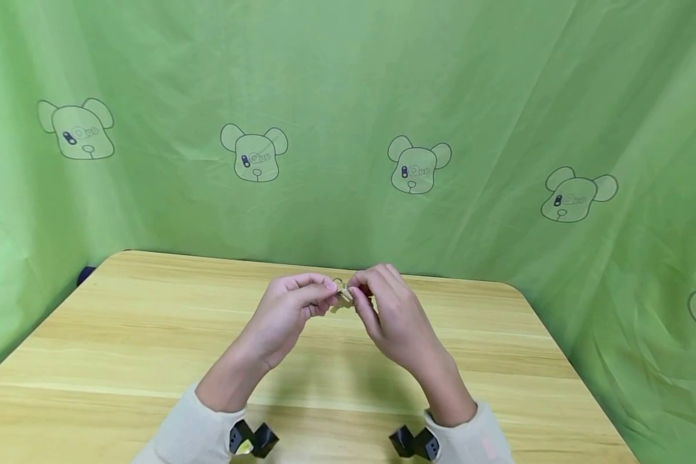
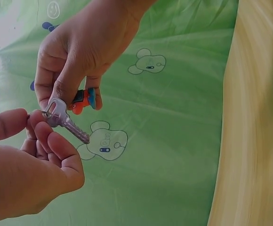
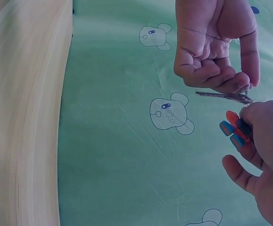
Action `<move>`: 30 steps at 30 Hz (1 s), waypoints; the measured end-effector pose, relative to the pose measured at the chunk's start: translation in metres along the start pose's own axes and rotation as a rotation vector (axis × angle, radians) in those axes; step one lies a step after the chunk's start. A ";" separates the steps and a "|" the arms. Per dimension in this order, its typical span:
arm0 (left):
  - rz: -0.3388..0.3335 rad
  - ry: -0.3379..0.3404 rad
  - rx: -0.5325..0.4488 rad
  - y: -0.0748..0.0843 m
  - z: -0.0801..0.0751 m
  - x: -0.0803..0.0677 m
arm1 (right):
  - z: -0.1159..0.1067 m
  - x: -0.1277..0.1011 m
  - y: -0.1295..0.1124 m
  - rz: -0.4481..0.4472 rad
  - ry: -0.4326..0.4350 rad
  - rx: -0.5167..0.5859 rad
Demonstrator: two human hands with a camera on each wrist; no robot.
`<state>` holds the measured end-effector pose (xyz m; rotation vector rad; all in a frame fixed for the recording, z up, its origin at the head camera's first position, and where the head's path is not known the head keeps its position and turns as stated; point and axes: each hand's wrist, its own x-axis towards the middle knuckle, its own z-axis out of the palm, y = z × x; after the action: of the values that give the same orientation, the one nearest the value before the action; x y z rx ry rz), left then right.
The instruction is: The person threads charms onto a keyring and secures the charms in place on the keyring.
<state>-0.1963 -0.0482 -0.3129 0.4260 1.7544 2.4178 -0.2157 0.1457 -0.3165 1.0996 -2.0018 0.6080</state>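
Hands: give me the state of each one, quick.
Left hand: pinching the key ring at the head of the silver key.
Right hand: pinching the key's head, with an orange-and-blue charm held under its fingers.

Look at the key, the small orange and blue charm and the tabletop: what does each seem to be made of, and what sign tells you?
Key: metal, probably steel or nickel-plated, judging by its silvery sheen.
Charm: likely plastic or rubber, given its flat, saturated orange and blue colours; the finish is unclear.
Tabletop: pale wood or wood-look laminate, with straight grain lines and a smooth, low-gloss surface.
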 end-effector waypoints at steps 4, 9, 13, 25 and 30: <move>-0.006 -0.021 -0.012 0.000 -0.002 0.001 | 0.000 0.000 0.000 -0.004 0.000 0.016; -0.017 -0.060 -0.007 0.000 -0.005 0.002 | 0.002 -0.001 0.001 -0.023 0.004 0.029; -0.022 -0.092 0.042 0.001 -0.008 0.002 | 0.002 -0.001 0.001 -0.014 -0.010 0.067; 0.108 0.070 0.379 -0.002 -0.009 0.003 | -0.001 -0.001 -0.001 0.020 -0.012 0.126; 0.202 0.104 0.456 -0.003 -0.009 0.003 | 0.000 0.000 -0.002 0.009 -0.008 0.110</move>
<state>-0.2021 -0.0548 -0.3174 0.5542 2.4240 2.1777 -0.2136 0.1445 -0.3161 1.1593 -2.0011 0.7269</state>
